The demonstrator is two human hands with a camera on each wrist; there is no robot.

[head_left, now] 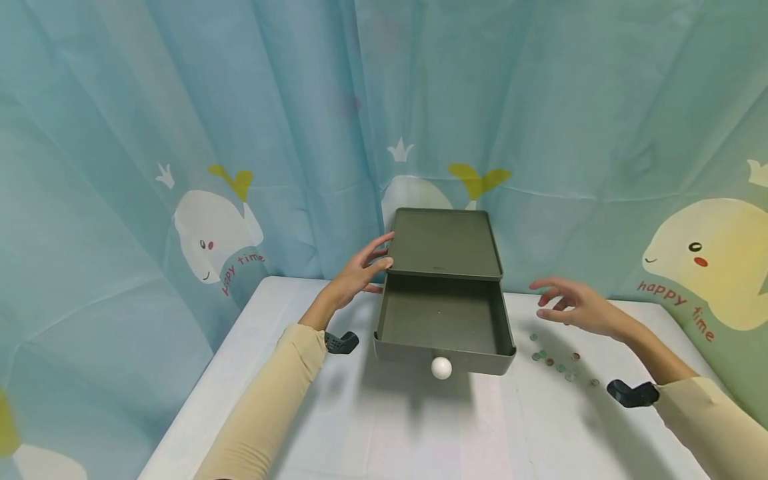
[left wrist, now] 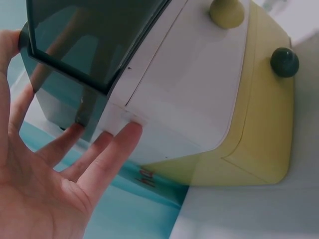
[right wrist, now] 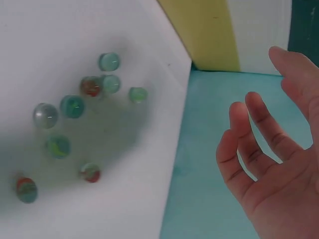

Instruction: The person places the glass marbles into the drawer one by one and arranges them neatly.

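Observation:
A stacked drawer unit has a dark green top section [head_left: 444,241], a white middle section [left wrist: 184,84] and a yellow bottom section [left wrist: 264,119]. Its green drawer [head_left: 444,320] is pulled out, with a white knob [head_left: 441,368] on the front and nothing seen inside. My left hand [head_left: 353,277] rests on the unit's left side, fingers spread against the green and white walls. To the right of the unit, my right hand [head_left: 579,308] hovers with loosely bent fingers and holds nothing. Several glass marbles [right wrist: 73,106] lie scattered on the white table below it.
The white table [head_left: 432,447] extends in front of the unit. A blue-green curtain [head_left: 312,133] with whale prints hangs close behind it. A yellow knob [left wrist: 227,12] and a green knob [left wrist: 284,62] stick out from the lower drawers.

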